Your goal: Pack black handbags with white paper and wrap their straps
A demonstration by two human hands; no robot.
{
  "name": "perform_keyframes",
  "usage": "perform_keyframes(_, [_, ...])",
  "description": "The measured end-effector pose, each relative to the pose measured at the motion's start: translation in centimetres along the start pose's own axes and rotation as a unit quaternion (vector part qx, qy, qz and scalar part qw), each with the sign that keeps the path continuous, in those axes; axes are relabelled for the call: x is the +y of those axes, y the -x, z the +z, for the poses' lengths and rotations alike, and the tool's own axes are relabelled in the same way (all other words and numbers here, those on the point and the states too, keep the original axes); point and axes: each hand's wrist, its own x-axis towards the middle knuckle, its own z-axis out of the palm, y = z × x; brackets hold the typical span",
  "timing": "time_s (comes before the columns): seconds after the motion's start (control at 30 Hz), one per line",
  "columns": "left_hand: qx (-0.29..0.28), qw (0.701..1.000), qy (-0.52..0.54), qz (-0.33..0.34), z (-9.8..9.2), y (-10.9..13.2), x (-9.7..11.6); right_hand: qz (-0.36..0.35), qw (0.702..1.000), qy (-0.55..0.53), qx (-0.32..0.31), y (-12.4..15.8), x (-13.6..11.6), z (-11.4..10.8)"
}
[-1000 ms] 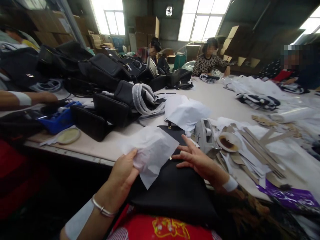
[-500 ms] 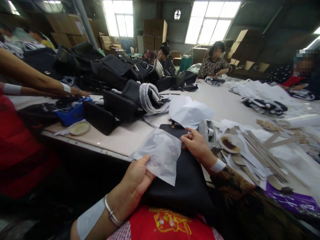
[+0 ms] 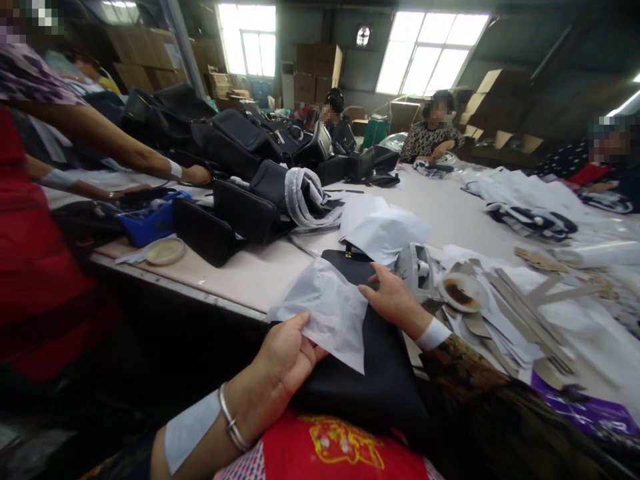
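A thin, translucent white sheet [image 3: 330, 313], perhaps a small plastic bag, is pinched at its lower left by my left hand [image 3: 290, 353], thumb on top. Beneath it a black leather-like bag [image 3: 370, 387] lies from the table edge down over my lap, with a small gold clasp [image 3: 349, 254] at its far end. My right hand [image 3: 395, 297] hovers just right of the sheet, over the black bag. Its thumb and forefinger are apart with nothing visible between them; the other fingers are curled and partly hidden.
Several black bags [image 3: 235, 140] are heaped at the back left, near a blue basket [image 3: 155, 220] and a co-worker's arm [image 3: 125, 147]. Right of my hand stand a grey tape dispenser [image 3: 417, 273] and a bowl of brown liquid [image 3: 463, 292] among cardboard strips [image 3: 520, 313].
My right thumb and forefinger have spread apart and moved off the sheet's right edge. My left hand has shifted slightly right with the sheet. The co-worker at left has leaned in, reaching toward the black bags.
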Motion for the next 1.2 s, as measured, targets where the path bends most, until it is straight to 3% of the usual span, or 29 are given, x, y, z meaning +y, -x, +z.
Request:
perform_keyframes(0.07, [0.002,1.000,0.028,0.004,0.4,0.1,0.4,0.035,0.999,-0.041,-0.007,0.7,-0.1,-0.6])
perform_keyframes(0.17, [-0.026,0.997,0.076,0.003,1.4,0.2,1.1,0.107,0.980,-0.149,-0.077,2.1,-0.5,-1.4])
perform_keyframes(0.33, [-0.066,0.991,0.118,-0.019,3.1,0.5,1.3,0.189,0.905,-0.357,-0.138,4.6,-1.4,-2.1])
perform_keyframes(0.47, [-0.098,0.985,0.138,-0.018,3.5,0.5,0.5,0.205,0.845,-0.451,-0.204,5.9,-2.1,-2.5])
perform_keyframes(0.57, [-0.109,0.984,0.140,-0.014,3.3,0.5,-0.2,0.224,0.810,-0.499,-0.210,6.2,-2.7,-3.3])
perform_keyframes(0.67, [-0.114,0.985,0.128,-0.012,3.0,0.4,-0.4,0.219,0.789,-0.532,-0.214,6.8,-2.9,-4.2])
perform_keyframes(0.87, [-0.130,0.983,0.126,0.036,2.6,-0.2,-0.1,0.114,0.739,-0.574,-0.333,9.7,-2.5,-4.8])
perform_keyframes(1.03, [-0.150,0.979,0.119,0.076,2.6,-0.3,-0.6,0.086,0.737,-0.591,-0.316,10.0,-3.3,-4.3])
perform_keyframes(1.2, [-0.147,0.976,0.049,0.152,1.8,0.4,-1.2,0.076,0.800,-0.573,-0.161,7.1,-3.4,-3.7])
